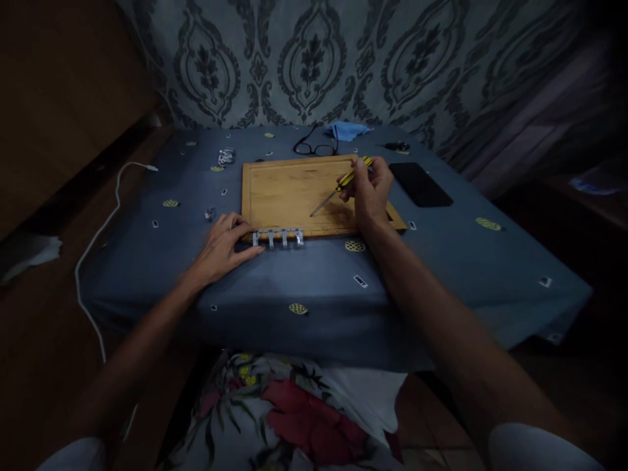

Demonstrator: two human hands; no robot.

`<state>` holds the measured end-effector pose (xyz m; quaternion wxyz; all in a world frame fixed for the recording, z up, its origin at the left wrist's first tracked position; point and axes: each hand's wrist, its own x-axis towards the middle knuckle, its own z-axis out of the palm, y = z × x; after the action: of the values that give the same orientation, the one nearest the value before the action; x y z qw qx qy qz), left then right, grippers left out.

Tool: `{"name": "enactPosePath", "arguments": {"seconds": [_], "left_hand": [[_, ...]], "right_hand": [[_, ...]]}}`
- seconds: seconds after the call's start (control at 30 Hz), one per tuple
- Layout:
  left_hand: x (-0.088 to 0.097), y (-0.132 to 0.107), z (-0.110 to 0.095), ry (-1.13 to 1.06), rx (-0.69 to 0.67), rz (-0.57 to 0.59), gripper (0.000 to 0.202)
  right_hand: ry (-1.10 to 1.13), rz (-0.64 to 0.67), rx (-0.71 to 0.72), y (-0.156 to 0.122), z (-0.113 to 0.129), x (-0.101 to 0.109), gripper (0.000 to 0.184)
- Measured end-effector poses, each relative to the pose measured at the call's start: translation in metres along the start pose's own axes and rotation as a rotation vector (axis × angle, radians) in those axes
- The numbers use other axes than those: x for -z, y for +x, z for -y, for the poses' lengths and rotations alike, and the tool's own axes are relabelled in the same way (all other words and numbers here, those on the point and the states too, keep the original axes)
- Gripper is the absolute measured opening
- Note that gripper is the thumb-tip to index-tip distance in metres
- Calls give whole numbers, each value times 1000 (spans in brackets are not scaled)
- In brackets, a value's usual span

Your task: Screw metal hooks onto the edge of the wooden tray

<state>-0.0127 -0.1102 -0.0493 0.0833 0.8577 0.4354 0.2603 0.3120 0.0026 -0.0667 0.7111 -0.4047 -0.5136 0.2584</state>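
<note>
A wooden board (289, 190) with a raised rim lies flat on the table. Along its near edge, at the left, sits a silvery metal strip with several hooks (278, 237). My left hand (223, 245) is at the near left corner, thumb and fingers closed about the strip's left end against the board. In my right hand (369, 190) is a screwdriver (347, 178) with a yellow and black handle. Its shaft slants down to the left, the tip over the board's middle; whether it touches the wood I cannot tell.
Behind the board lie eyeglasses (316, 149) and a blue cloth (349, 131). A black phone (420, 185) and a small dark object (396, 146) are to the right. Small metal pieces (226, 156) lie at the left, near a white cable (118, 190). A patterned wall (309, 59) stands behind.
</note>
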Motion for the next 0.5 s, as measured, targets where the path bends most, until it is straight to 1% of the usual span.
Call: {"name": "enactPosePath", "arguments": {"seconds": [0.2, 0.3, 0.4, 0.5], "left_hand": [[0, -3, 2, -33, 11, -3, 53], [-1, -4, 3, -55, 29, -6, 58], [-2, -5, 4, -71, 43, 3, 55], [-2, -4, 3, -93, 48, 17, 52]], "right_hand": [[7, 1, 8, -3, 4, -2, 54], [-3, -8, 13, -6, 8, -2, 49], [-21, -1, 20, -8, 13, -1, 44], [-26, 12, -8, -12, 19, 0, 42]]}}
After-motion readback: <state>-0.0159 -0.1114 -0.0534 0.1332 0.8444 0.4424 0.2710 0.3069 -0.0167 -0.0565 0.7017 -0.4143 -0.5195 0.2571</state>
